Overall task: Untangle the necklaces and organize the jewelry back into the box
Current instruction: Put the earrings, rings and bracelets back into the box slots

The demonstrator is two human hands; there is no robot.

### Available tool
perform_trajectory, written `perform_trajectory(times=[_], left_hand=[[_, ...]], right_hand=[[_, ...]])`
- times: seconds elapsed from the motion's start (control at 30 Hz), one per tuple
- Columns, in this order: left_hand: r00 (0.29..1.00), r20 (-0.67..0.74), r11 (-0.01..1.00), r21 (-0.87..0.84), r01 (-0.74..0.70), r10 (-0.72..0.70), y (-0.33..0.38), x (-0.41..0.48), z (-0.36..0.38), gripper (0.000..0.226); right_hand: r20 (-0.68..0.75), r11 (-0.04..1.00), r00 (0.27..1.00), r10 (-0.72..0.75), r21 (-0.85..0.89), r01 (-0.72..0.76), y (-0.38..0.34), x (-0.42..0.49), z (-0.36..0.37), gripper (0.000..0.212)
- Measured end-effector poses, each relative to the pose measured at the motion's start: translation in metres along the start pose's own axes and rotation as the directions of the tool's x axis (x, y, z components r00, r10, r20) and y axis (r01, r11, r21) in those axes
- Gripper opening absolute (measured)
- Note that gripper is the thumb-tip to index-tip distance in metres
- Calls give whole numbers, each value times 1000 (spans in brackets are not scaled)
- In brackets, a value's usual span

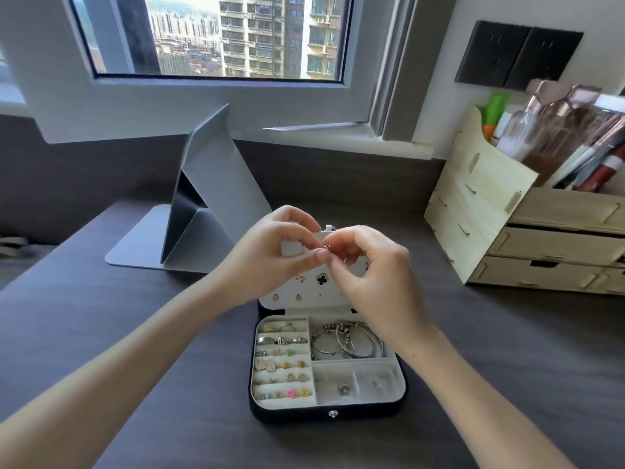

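**Between both pinches: small rose-gold piece, above the box lid**

Between my fingertips I'm pinching a rose-gold bead piece; left hand and right hand both gripping narrow, equally near. Chain direction: can't tell. It's hovering before the lid; jewelry box is lying open directly below, toward me.

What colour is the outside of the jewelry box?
Black, with a pale cream lining: the jewelry box shows it in the head view, along its front edge.
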State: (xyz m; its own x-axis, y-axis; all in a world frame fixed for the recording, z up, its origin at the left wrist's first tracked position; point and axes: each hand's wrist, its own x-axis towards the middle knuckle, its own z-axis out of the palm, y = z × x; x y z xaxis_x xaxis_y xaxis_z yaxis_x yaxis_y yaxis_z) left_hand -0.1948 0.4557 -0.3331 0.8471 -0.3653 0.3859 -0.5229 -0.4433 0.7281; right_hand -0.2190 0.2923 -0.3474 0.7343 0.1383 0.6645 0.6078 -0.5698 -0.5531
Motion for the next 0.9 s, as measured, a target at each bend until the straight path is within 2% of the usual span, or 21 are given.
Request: perform_trajectory(times=[0.13, 0.27, 0.4, 0.57, 0.8, 0.9], left_hand=[[999, 45, 1000, 28, -1, -1, -1, 1, -3, 25], [996, 90, 1000, 10, -15, 14, 1, 1, -5, 10], [989, 140, 996, -70, 47, -37, 1, -1, -10, 9], [976, 208, 981, -162, 103, -68, 4, -3, -17, 8], [962, 269, 982, -167, 85, -38, 6, -5, -25, 20], [961, 262, 967, -207, 146, -89, 6, -5, -28, 9]], right_hand=[[24, 998, 999, -43, 48, 42, 2, 0, -2, 15], [68, 995, 996, -62, 88, 56, 5, 2, -2, 13], [88, 975, 972, -218, 68, 213, 10, 7, -5, 16], [189, 924, 908, -374, 156, 348, 13, 14, -11, 8], [413, 927, 834, -367, 243, 287, 10, 24, -14, 15], [453, 919, 808, -378, 290, 267, 5, 27, -17, 15]])
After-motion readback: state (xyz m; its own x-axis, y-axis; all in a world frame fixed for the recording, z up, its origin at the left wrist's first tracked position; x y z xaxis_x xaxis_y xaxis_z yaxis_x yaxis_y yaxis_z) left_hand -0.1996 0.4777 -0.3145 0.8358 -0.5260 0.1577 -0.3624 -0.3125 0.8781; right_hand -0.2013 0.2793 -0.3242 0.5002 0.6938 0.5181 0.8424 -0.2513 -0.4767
